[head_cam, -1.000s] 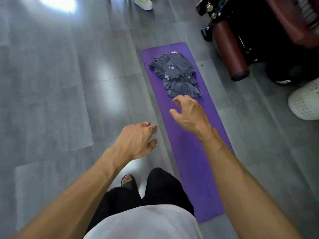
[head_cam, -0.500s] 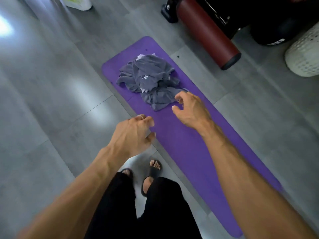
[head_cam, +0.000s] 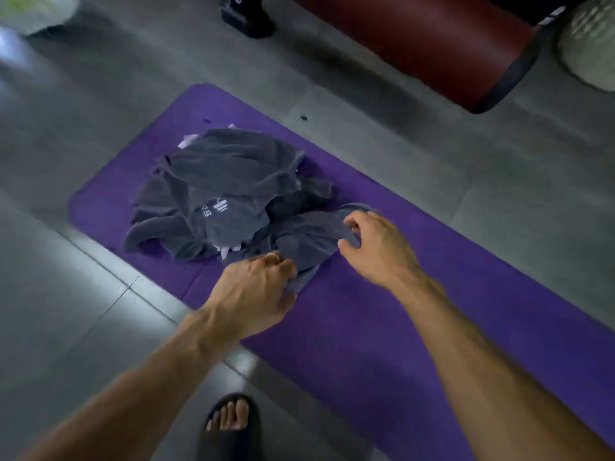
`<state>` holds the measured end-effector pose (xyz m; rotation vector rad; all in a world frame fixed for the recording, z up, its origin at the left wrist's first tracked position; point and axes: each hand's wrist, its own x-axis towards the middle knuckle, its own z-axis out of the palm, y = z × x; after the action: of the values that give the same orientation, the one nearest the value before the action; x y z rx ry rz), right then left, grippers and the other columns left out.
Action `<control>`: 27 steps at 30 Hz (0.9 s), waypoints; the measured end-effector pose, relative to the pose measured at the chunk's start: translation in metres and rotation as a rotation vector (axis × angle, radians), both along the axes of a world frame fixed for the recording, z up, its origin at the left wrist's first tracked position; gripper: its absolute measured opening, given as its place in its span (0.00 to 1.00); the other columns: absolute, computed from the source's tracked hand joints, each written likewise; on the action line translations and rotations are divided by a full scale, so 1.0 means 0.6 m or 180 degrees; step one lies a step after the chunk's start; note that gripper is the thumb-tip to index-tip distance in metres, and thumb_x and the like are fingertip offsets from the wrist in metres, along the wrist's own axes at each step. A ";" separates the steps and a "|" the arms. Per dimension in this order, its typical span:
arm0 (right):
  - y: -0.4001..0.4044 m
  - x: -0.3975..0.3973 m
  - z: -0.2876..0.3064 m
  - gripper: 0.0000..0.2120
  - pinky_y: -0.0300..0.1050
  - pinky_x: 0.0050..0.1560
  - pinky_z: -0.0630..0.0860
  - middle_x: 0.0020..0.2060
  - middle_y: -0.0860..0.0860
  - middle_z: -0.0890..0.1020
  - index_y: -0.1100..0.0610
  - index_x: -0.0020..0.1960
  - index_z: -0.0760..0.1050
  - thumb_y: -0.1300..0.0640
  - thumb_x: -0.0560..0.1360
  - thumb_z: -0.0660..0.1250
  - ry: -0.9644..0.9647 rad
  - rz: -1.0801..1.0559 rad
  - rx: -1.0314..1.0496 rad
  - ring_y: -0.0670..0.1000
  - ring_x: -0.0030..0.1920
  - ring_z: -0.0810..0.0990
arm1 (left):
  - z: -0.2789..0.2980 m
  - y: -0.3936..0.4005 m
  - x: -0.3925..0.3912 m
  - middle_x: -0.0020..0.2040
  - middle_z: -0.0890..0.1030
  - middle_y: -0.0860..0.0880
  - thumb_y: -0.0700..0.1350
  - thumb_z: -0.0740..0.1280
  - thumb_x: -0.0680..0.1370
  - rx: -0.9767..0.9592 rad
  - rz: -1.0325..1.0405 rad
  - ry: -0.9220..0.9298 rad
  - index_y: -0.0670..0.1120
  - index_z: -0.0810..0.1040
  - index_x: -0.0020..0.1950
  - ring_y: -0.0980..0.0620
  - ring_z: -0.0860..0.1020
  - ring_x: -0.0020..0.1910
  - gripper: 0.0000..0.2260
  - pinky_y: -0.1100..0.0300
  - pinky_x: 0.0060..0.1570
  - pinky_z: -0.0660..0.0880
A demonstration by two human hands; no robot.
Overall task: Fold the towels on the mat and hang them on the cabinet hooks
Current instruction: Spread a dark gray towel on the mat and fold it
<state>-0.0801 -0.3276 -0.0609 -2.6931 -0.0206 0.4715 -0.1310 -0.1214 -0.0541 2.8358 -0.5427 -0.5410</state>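
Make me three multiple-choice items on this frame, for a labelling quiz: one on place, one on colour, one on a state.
1. Where does the towel pile lie?
A. on the mat
B. in a basket
C. on a hook

2. What colour is the mat?
A. green
B. purple
C. red

3. What is the left hand doing?
A. hanging idle
B. resting flat on the floor
C. gripping the pile's near edge

Key: 1 A, grey cloth sits heaped on the mat; 2 B, its bare surface is purple; 3 C, its fingers curl into the cloth, while the right hand reaches beside it.
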 end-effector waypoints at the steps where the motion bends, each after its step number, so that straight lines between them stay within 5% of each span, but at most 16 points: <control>1: 0.004 0.017 -0.052 0.18 0.51 0.53 0.76 0.60 0.50 0.77 0.54 0.64 0.72 0.50 0.76 0.66 -0.0010 0.0006 0.0003 0.54 0.59 0.77 | -0.049 0.005 0.023 0.54 0.78 0.53 0.53 0.62 0.77 0.0047 -0.0043 -0.0051 0.52 0.76 0.56 0.48 0.78 0.53 0.10 0.58 0.38 0.69; 7: 0.013 0.101 -0.272 0.25 0.53 0.61 0.72 0.64 0.54 0.73 0.54 0.71 0.68 0.49 0.76 0.67 -0.0391 0.0013 -0.0219 0.56 0.65 0.71 | -0.280 0.008 0.120 0.58 0.74 0.50 0.53 0.66 0.75 -0.0114 -0.0294 -0.0434 0.51 0.73 0.64 0.49 0.76 0.58 0.18 0.53 0.43 0.75; 10: 0.011 0.117 -0.323 0.15 0.51 0.53 0.70 0.60 0.54 0.76 0.54 0.62 0.73 0.49 0.78 0.64 -0.0245 0.0072 -0.0447 0.58 0.62 0.74 | -0.327 0.004 0.140 0.57 0.74 0.49 0.51 0.68 0.73 -0.0347 -0.0314 -0.0717 0.49 0.73 0.65 0.47 0.75 0.57 0.21 0.54 0.42 0.74; 12: 0.001 0.105 -0.327 0.06 0.46 0.43 0.66 0.46 0.53 0.79 0.53 0.49 0.72 0.51 0.80 0.61 -0.0003 -0.0168 -0.0072 0.58 0.51 0.78 | -0.337 0.000 0.145 0.56 0.75 0.48 0.50 0.69 0.72 -0.0528 -0.0251 -0.0805 0.48 0.73 0.64 0.47 0.75 0.56 0.21 0.54 0.42 0.75; 14: -0.018 0.083 -0.314 0.09 0.46 0.40 0.67 0.38 0.49 0.78 0.54 0.45 0.71 0.51 0.81 0.60 0.0022 -0.0516 0.0446 0.54 0.44 0.77 | -0.339 -0.005 0.144 0.56 0.75 0.47 0.50 0.70 0.70 -0.0590 -0.0251 -0.0942 0.47 0.73 0.64 0.46 0.76 0.55 0.23 0.52 0.46 0.75; 19: -0.060 0.043 -0.248 0.10 0.51 0.47 0.75 0.39 0.49 0.81 0.50 0.47 0.77 0.51 0.82 0.59 -0.0267 -0.0730 0.1074 0.52 0.43 0.79 | -0.343 -0.021 0.143 0.73 0.65 0.43 0.58 0.70 0.70 -0.0687 -0.0010 -0.0587 0.44 0.57 0.77 0.42 0.65 0.71 0.41 0.47 0.66 0.69; 22: -0.088 0.025 -0.221 0.10 0.53 0.51 0.76 0.44 0.55 0.83 0.53 0.50 0.80 0.54 0.82 0.61 -0.0513 -0.0807 0.1272 0.56 0.46 0.80 | -0.348 -0.039 0.154 0.74 0.65 0.44 0.64 0.68 0.70 -0.0747 0.0133 -0.0020 0.46 0.45 0.79 0.44 0.69 0.70 0.48 0.48 0.64 0.70; 24: -0.111 0.009 -0.210 0.10 0.52 0.51 0.76 0.45 0.56 0.83 0.53 0.50 0.81 0.54 0.82 0.61 -0.0655 -0.0905 0.1390 0.51 0.43 0.80 | -0.348 -0.054 0.158 0.67 0.74 0.44 0.63 0.69 0.71 -0.0922 0.0240 0.0102 0.46 0.52 0.77 0.43 0.75 0.63 0.43 0.51 0.57 0.73; 27: -0.144 -0.026 -0.192 0.10 0.49 0.51 0.77 0.46 0.55 0.84 0.54 0.52 0.81 0.53 0.82 0.61 -0.0767 -0.1046 0.1433 0.47 0.44 0.79 | -0.335 -0.073 0.145 0.50 0.82 0.46 0.55 0.71 0.73 -0.0984 0.0067 -0.0345 0.47 0.73 0.60 0.42 0.80 0.53 0.20 0.54 0.46 0.73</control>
<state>-0.0956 -0.4139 -0.1762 -2.2345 0.2183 0.0309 -0.0442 -0.1654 -0.2551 2.5821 -0.5606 -0.2725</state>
